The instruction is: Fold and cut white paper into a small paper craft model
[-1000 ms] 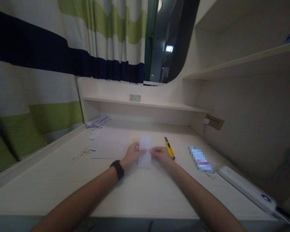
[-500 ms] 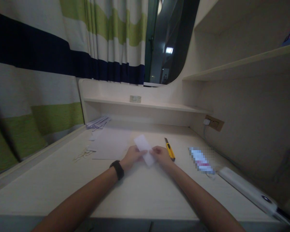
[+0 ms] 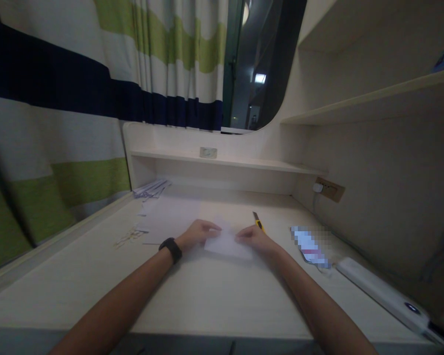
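A small sheet of white paper point(image 3: 228, 246) lies low over the desk between my two hands, its outline slightly blurred. My left hand point(image 3: 198, 234), with a black watch point(image 3: 170, 250) on the wrist, pinches its left side between thumb and fingers. On the opposite side, the fingertips of my right hand point(image 3: 257, 238) close on the paper too. Just behind my right hand lies a yellow utility knife point(image 3: 259, 222), its lower part hidden by that hand. Larger white sheets point(image 3: 166, 217) lie flat beyond my left hand.
Folded paper strips point(image 3: 151, 188) are piled at the back left, near loose pale strings point(image 3: 129, 236). A phone with a blurred screen point(image 3: 311, 246) and a long white lamp-like bar point(image 3: 381, 291) lie on the right. A plug sits in the wall socket point(image 3: 329, 190).
The paper has gone from a narrow, slanted strip to a wider sheet lying lower. My hands have moved apart, and the right one now covers part of the knife.
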A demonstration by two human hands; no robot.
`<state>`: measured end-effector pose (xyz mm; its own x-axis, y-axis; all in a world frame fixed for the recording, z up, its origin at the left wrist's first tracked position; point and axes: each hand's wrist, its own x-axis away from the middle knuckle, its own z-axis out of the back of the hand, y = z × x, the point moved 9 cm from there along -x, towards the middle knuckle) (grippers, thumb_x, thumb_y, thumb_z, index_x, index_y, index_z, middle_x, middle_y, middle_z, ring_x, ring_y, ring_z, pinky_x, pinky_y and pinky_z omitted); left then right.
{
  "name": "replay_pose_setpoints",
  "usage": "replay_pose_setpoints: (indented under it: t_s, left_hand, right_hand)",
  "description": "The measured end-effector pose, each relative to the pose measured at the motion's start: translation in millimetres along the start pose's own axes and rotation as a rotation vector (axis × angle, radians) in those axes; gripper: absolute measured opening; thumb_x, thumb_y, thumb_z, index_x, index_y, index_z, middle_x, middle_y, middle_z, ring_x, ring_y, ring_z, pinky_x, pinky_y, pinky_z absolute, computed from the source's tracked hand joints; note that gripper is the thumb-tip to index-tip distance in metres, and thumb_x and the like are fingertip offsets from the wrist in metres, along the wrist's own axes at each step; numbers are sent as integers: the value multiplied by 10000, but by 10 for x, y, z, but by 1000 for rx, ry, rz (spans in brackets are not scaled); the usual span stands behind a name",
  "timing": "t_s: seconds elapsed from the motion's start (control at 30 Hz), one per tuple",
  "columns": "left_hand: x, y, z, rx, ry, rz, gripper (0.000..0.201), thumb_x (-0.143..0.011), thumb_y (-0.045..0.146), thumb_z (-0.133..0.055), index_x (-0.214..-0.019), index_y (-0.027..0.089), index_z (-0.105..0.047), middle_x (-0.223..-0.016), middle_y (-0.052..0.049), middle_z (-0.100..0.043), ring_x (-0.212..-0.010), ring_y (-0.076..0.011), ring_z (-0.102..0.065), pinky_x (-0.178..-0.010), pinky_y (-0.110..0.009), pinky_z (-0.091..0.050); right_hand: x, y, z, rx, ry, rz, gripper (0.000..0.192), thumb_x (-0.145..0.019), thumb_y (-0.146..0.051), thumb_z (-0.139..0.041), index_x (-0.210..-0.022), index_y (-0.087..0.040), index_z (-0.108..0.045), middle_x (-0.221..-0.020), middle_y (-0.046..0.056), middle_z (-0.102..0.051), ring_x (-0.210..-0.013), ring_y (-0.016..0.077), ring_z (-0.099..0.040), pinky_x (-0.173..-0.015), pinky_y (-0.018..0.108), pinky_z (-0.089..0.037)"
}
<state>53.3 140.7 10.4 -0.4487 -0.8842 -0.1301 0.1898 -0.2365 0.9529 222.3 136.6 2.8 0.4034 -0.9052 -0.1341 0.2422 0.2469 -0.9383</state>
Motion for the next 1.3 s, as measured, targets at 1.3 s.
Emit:
replay_pose_setpoints:
  t_s: [1.3]
  left_hand:
    - [26,64,-87,148,-26,-40,313,-687,352,-698,-915,139,-722,-873,-89,-707,-737,-193,-618,-688,-287,-446]
  right_hand:
    - [-32,96,-2,-278,164,-19,289,-551,-300,-775,-800,-156,-740,-731,64,-704,-606,156,-580,-587,282,-412]
